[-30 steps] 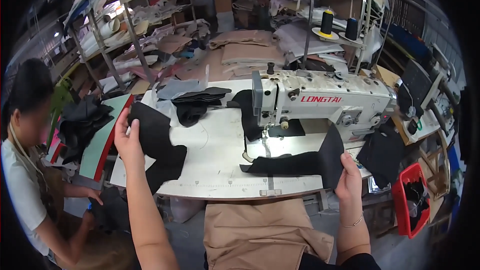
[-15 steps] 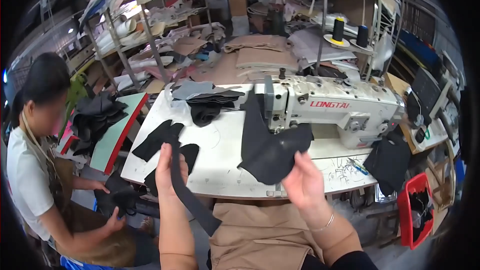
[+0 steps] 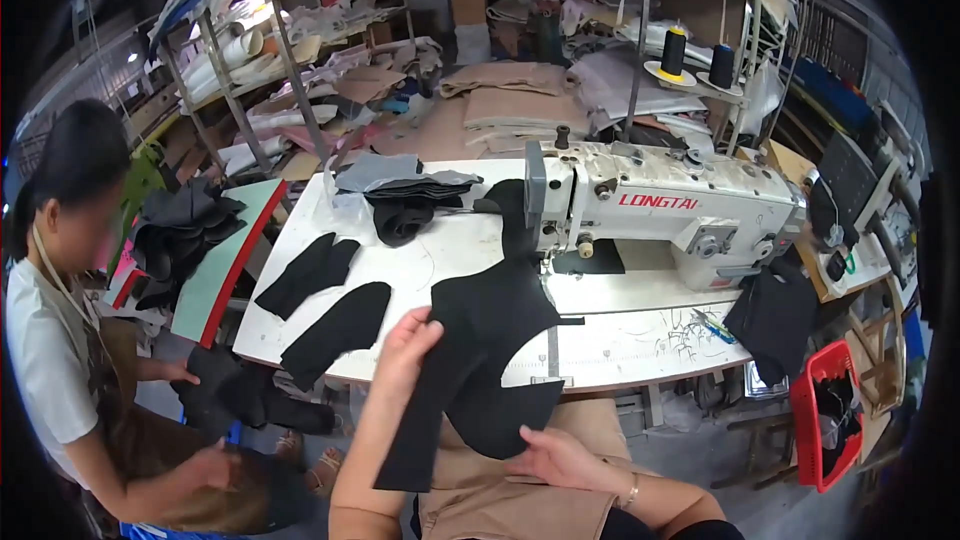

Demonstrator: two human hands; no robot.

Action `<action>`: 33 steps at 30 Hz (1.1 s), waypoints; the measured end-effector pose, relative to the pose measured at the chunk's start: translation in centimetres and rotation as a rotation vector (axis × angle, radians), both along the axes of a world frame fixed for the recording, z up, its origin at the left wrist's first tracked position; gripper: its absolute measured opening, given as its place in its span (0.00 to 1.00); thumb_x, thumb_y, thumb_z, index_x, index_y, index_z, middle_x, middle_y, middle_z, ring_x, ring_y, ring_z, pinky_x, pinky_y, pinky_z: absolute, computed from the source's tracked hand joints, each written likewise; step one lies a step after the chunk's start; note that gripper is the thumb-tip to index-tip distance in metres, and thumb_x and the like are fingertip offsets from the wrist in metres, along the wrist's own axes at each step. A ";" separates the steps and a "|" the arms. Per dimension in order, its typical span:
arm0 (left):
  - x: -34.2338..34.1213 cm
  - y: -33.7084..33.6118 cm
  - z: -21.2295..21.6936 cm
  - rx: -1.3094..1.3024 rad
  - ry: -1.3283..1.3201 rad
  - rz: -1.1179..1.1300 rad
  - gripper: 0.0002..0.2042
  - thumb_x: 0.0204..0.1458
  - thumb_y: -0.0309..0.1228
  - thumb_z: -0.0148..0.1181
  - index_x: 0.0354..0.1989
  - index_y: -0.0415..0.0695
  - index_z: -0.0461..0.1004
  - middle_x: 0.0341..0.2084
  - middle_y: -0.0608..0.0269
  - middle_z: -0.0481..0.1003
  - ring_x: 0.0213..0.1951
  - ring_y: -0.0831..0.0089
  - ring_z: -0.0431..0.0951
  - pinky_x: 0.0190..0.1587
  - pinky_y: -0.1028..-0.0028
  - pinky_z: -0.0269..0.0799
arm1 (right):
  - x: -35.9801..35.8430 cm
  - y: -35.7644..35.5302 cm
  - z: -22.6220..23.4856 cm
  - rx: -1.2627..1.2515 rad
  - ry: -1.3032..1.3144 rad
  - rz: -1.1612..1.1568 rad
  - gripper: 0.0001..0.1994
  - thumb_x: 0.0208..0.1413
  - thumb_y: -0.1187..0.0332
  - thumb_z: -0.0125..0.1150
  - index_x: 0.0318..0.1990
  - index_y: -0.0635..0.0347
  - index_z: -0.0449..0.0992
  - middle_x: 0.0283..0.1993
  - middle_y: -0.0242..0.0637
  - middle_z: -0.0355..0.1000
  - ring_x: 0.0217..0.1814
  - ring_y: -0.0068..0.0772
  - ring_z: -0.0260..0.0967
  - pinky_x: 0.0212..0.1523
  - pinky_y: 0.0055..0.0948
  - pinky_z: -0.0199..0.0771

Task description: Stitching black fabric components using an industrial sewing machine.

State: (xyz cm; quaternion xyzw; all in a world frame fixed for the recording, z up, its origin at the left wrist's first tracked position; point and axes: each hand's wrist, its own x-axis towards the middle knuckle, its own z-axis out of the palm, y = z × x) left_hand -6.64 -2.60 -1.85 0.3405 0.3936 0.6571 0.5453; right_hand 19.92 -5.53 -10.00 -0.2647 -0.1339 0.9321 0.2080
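Head view, sewing station seen from above. Left hand (image 3: 405, 345) grips the upper left edge of a black fabric piece (image 3: 480, 360), thumb and fingers closed on the cloth; right hand (image 3: 560, 458) supports the lower edge from beneath, fingers extended and lying close together against the fabric. The piece hangs over the front edge of the white table (image 3: 440, 270), at 6 o'clock from the sewing machine (image 3: 660, 215), its top overlapping the tabletop and its long strip falling toward the lap.

Handling note, offered as a judgement: the cloth looks limp and will fold on itself, so both edges should be kept taut and flat, with the seam edge squared before it is brought toward the needle at 12 o'clock from the hands.

Count of visible items: two flat black cut pieces (image 3: 305, 275) lie side by side at 9 o'clock from the held piece; one stack of grey and black cut pieces (image 3: 410, 195) sits at 11 o'clock; two thread cones (image 3: 675, 50) stand on the rack at 1 o'clock; one red bin (image 3: 825, 410) hangs at 3 o'clock, with dark cloth (image 3: 770, 315) draped just above it. A co-worker (image 3: 60, 340) bends at 8 o'clock over dark material, well apart from the hands.
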 end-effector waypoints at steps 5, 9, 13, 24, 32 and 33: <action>4.9 -1.6 -2.3 -0.001 0.298 0.086 0.15 0.52 0.21 0.61 0.48 0.39 0.69 0.35 0.65 0.74 0.35 0.80 0.75 0.37 0.79 0.74 | 3.4 -0.4 2.5 0.568 -0.424 0.002 0.25 0.61 0.63 0.57 0.61 0.62 0.59 0.54 0.37 0.66 0.55 0.29 0.65 0.54 0.32 0.69; 9.9 -2.6 -0.9 0.137 0.587 -0.082 0.12 0.51 0.26 0.63 0.44 0.40 0.74 0.36 0.60 0.77 0.35 0.77 0.78 0.37 0.77 0.74 | 1.7 1.5 6.5 1.150 -0.573 -0.213 0.26 0.57 0.71 0.60 0.62 0.64 0.60 0.54 0.39 0.69 0.55 0.26 0.65 0.54 0.28 0.68; 5.7 0.8 0.3 0.530 1.195 0.273 0.14 0.47 0.31 0.65 0.43 0.44 0.76 0.37 0.55 0.77 0.38 0.58 0.78 0.42 0.66 0.74 | 1.0 4.8 5.7 0.856 -0.389 -0.258 0.15 0.56 0.75 0.60 0.50 0.67 0.72 0.45 0.33 0.74 0.46 0.21 0.69 0.50 0.24 0.70; -15.8 -2.7 1.2 -0.619 1.444 0.294 0.34 0.27 0.43 0.76 0.43 0.33 0.74 0.39 0.44 0.77 0.44 0.52 0.78 0.48 0.62 0.72 | 3.6 7.5 5.0 0.607 -0.173 -0.392 0.13 0.56 0.77 0.57 0.49 0.67 0.71 0.47 0.39 0.74 0.48 0.31 0.73 0.52 0.30 0.73; 0.7 -2.7 8.3 0.164 1.626 0.001 0.17 0.39 0.30 0.68 0.38 0.41 0.72 0.31 0.49 0.75 0.36 0.49 0.77 0.39 0.58 0.72 | 7.7 4.8 12.2 1.730 -0.407 -0.195 0.11 0.44 0.69 0.69 0.36 0.60 0.78 0.52 0.42 0.72 0.55 0.43 0.68 0.56 0.40 0.66; 3.5 -2.7 8.3 0.289 1.642 -0.138 0.16 0.40 0.30 0.68 0.37 0.41 0.72 0.31 0.49 0.75 0.36 0.49 0.76 0.38 0.57 0.71 | 6.4 3.8 14.7 1.981 -0.599 -0.158 0.11 0.42 0.68 0.69 0.35 0.57 0.78 0.52 0.42 0.72 0.55 0.47 0.67 0.58 0.42 0.62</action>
